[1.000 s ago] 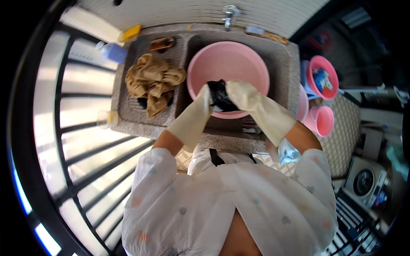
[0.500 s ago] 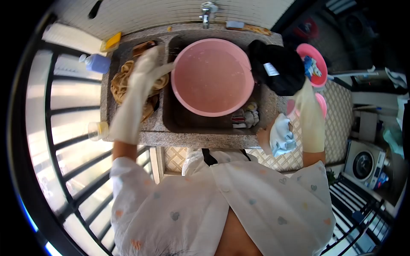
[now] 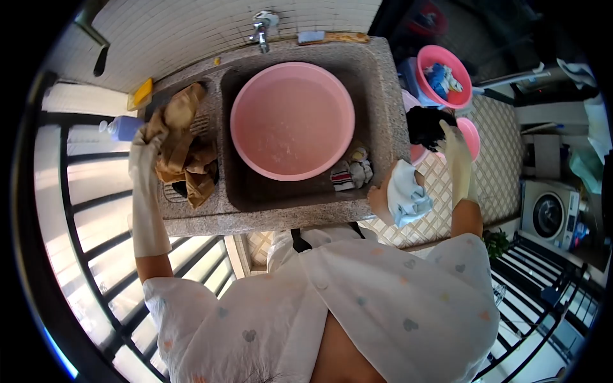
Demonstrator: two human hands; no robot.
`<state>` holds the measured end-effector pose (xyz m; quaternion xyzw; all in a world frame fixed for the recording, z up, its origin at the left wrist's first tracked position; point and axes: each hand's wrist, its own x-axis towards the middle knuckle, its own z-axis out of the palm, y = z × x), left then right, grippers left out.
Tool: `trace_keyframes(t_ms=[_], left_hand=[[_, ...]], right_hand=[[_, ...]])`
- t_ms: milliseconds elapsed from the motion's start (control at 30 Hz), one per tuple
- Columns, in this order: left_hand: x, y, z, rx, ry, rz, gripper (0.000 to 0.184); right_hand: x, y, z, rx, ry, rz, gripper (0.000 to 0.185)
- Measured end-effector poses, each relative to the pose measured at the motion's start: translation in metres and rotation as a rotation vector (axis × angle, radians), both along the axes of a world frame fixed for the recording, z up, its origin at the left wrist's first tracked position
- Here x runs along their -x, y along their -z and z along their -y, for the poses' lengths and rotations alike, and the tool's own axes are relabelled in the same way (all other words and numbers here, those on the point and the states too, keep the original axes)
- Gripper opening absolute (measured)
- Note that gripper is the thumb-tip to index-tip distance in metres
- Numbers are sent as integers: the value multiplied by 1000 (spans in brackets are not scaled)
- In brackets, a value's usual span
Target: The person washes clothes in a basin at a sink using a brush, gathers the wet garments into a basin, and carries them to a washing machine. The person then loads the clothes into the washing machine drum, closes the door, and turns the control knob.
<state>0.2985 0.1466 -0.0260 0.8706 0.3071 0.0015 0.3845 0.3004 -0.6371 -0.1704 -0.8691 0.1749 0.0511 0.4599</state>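
Both my hands wear long cream rubber gloves. My left hand [image 3: 147,139] grips one edge of a crumpled brown garment [image 3: 182,118] on the ribbed left side of the stone sink. At the right, beyond the sink edge, my right hand [image 3: 453,137] holds a bunched black garment [image 3: 426,126] over pink tubs on the floor. Between my hands, a large pink basin [image 3: 353,121] of water sits in the sink. Striped and grey socks [image 3: 351,175] lie beside the basin at the bottom right of the sink.
A faucet [image 3: 260,32] and a scrub brush [image 3: 332,37] are at the back. A lilac pump bottle [image 3: 124,128] stands left. A pink tub [image 3: 469,96] with blue and white clothes is at the right. Pale blue cloth [image 3: 408,198] hangs at the near right corner.
My right hand has carried the black garment from the sink's right edge out over the floor tubs. My left hand moved left and took hold of the brown garment, pulling it up.
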Motion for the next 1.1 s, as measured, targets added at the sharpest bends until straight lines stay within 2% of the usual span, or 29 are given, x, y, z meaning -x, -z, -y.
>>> trace_keyframes(t_ms=[33,67,167,233,300,333,400,433,467,500,533,567,600,667,767,800,833,867,900,933,1000,1100], left_hand=[[3,-21,10,105,18,175,12],[4,-44,22,138,54,266,19],[-1,-108,73,165,199,488,46],[-8,-137,102,57,256,541,61],[-17,-138,115,108,380,567,59],[-19,-143,129,97,327,506,52],[-22,-147,176,222,272,370,48],[-28,-140,186,413,407,350,49],[-35,-131,194,379,450,227,49],[-42,-104,204,430,464,279,48],[-42,-107,218,534,574,127,41],[-47,-85,217,615,566,84,43],[-56,-53,216,694,555,47,45],[-60,-16,205,637,457,22,47],[-71,80,178,991,-195,-243,52],[-53,87,184,634,111,-306,51],[-36,94,190,229,357,-348,61],[-27,96,202,-227,661,-423,93],[-26,101,213,-213,720,-570,123],[-22,125,219,-223,741,-580,132],[-18,137,227,-204,780,-600,136],[-24,174,238,-253,859,-743,134]], right_hand=[[-9,2,-6,-106,73,-41,52],[-23,-5,-15,157,-185,108,48],[-36,-119,-135,-292,-142,96,48],[-60,-158,-192,-426,-323,183,55],[-64,-213,-250,-533,-461,292,50],[-61,-228,-270,-572,-547,440,54],[-92,-223,-284,-887,-592,448,54],[-108,-231,-299,-859,-653,430,54],[-114,-240,-314,-830,-712,410,54],[-99,-253,-331,-603,-667,473,53],[-84,-261,-343,-376,-618,532,53],[-95,-234,-338,-499,-539,444,55],[-80,-241,-342,-634,-479,250,56],[-94,-168,-331,-332,-551,295,59],[-81,-98,-340,93,-664,149,54],[-82,-76,-345,209,-698,69,55],[-86,-44,-349,268,-788,25,57],[-90,-22,-354,326,-878,-22,60],[-80,-41,-372,527,-911,-178,67],[-77,-31,-377,606,-989,-223,76],[-73,-2,-388,573,-1050,-262,86],[-70,34,-406,694,-1084,-336,87]])
